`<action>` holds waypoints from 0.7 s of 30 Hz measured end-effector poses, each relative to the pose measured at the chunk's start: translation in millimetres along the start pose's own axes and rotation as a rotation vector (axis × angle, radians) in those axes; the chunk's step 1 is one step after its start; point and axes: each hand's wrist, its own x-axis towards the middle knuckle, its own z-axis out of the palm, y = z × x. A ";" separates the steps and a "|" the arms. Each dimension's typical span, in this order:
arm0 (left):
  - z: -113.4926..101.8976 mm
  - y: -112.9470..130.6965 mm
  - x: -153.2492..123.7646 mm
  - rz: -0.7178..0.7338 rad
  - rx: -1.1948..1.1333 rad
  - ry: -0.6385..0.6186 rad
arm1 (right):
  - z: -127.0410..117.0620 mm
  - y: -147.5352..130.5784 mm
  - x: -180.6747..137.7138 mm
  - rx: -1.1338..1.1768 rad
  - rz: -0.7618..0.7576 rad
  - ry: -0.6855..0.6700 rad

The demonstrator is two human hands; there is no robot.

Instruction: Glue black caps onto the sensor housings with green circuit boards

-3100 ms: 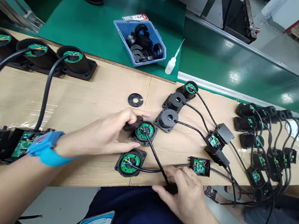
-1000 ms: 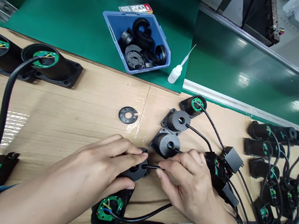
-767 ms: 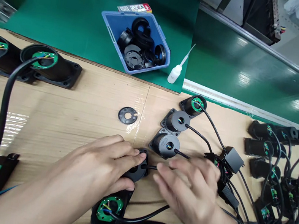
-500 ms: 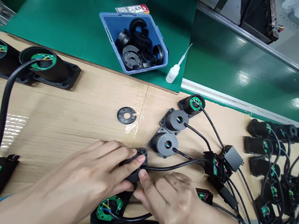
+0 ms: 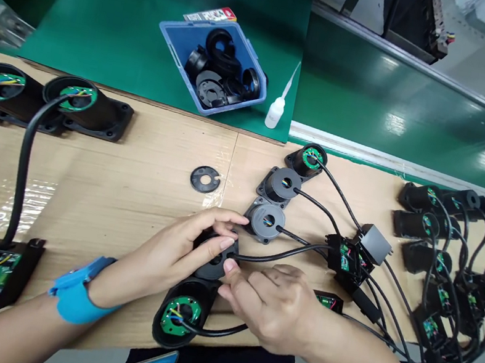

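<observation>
My left hand [image 5: 197, 249] holds a black cylindrical housing with a round cap [image 5: 209, 268] on its end. Its thumb lies across the cap, and the other fingers curve over the far side. Curled up, my right hand [image 5: 277, 306] presses its thumb on the cap's edge, where a black cable [image 5: 278, 257] leaves. Part of the housing is hidden under the hands. Just below stands an uncapped housing [image 5: 180, 314] showing a green circuit board and coloured wires. Beyond my left fingers are two housings with grey caps, the nearer grey cap [image 5: 267, 220] close to the index fingertip.
A loose slotted disc [image 5: 205, 179] lies on the cardboard. Behind it are a blue bin [image 5: 173, 44] of black parts and a white dropper bottle [image 5: 275, 113]. Cables run right to open black boxes [image 5: 342, 255]. More housings [image 5: 80, 106] stand left and right.
My left fingers have lifted and spread over the far side, uncovering more of the cap. The right thumb stays at the cap's edge. The whole view has shifted slightly.
</observation>
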 end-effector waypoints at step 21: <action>-65.0 -18.2 40.8 0.123 0.787 0.030 | 2.3 1.9 -7.9 0.005 0.051 -0.059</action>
